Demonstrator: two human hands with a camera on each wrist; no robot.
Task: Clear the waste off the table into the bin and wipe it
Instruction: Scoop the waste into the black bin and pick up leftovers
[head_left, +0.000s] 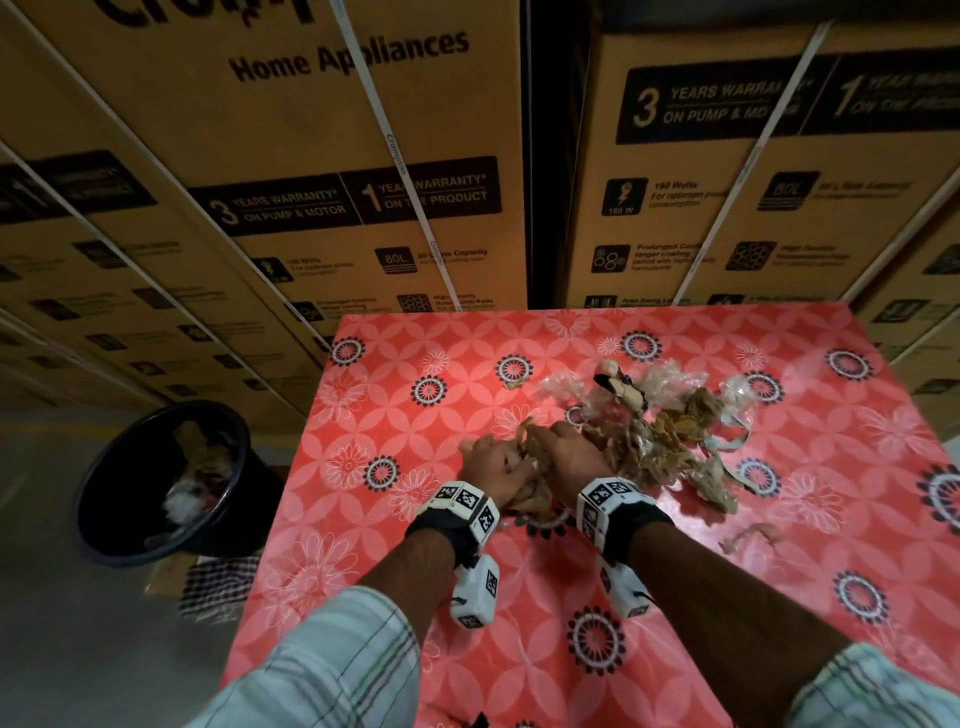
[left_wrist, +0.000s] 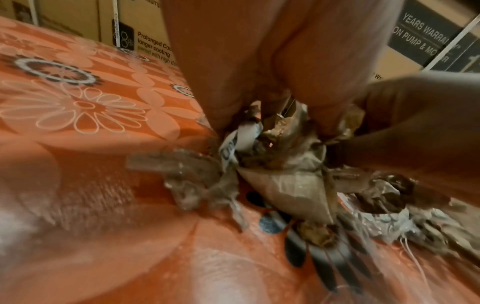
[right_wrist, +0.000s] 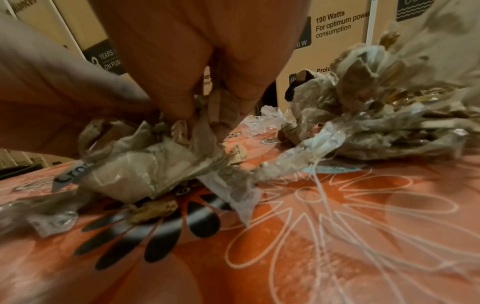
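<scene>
A heap of crumpled brown paper and clear plastic waste (head_left: 660, 431) lies on the red flowered table (head_left: 405, 519). My left hand (head_left: 493, 460) and right hand (head_left: 569, 452) sit side by side at the heap's near left end. Both curl their fingers round one bunch of waste (head_left: 535, 467) between them. The left wrist view shows fingers pressed into the bunch of waste (left_wrist: 283, 164), with a white printed strip in it. In the right wrist view the fingers pinch the same bunch of waste (right_wrist: 155, 164). A black bin (head_left: 166, 473) stands on the floor to the table's left, holding some scraps.
Stacked cardboard appliance boxes (head_left: 322, 171) wall in the far side and left. A checked cloth (head_left: 218, 584) lies on a low box by the bin. A single loose scrap (head_left: 753, 535) lies to the right of my right forearm.
</scene>
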